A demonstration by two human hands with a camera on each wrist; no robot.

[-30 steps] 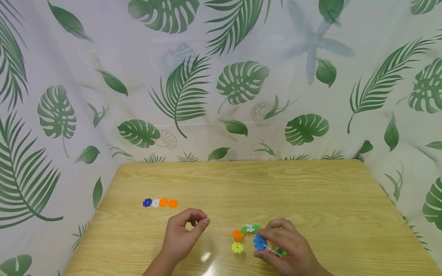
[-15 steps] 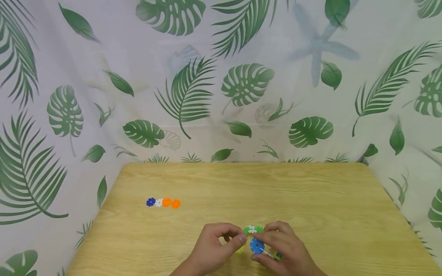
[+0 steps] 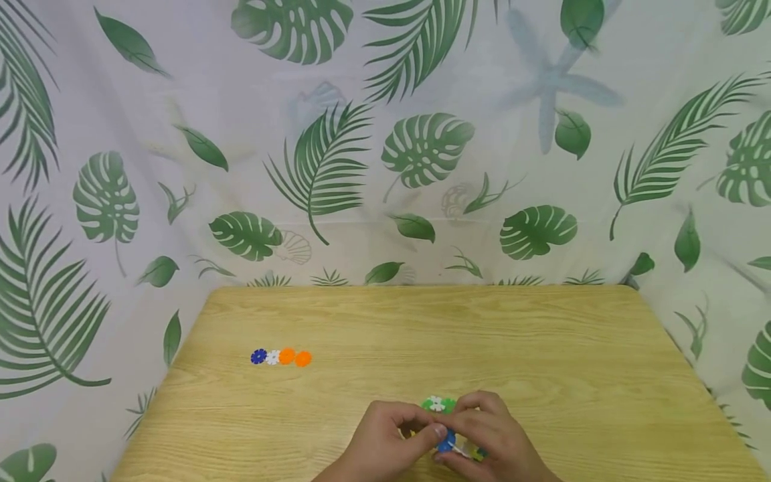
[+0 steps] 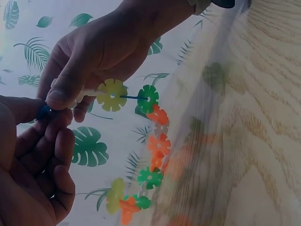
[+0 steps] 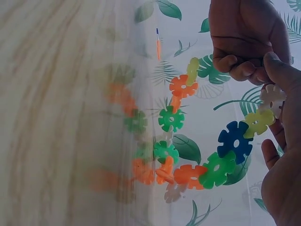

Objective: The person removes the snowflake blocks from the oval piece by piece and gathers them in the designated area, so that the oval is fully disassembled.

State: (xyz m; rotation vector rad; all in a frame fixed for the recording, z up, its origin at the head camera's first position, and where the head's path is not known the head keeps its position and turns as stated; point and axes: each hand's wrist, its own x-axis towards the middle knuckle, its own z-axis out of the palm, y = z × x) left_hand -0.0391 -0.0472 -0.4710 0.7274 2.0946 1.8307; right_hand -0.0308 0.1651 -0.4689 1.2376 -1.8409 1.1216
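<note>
Both hands meet over a chain of notched plastic snowflake discs near the table's front edge in the head view. My left hand pinches a blue snowflake disc, its thumb lying across the face. From the other side my right hand grips the chain at the blue disc and the white disc joined to it. Yellow, dark blue, green, orange and white discs curve round from there to a yellow disc at the far end. Fingers cover much of the blue disc.
Several discs lie in a row at the table's left: a dark blue disc, a white disc and orange discs. A leaf-printed cloth hangs behind and beside the wooden table.
My left hand has moved right from beside the chain to the blue disc and now pinches it. The right hand has stayed near its place, still gripping the chain.
</note>
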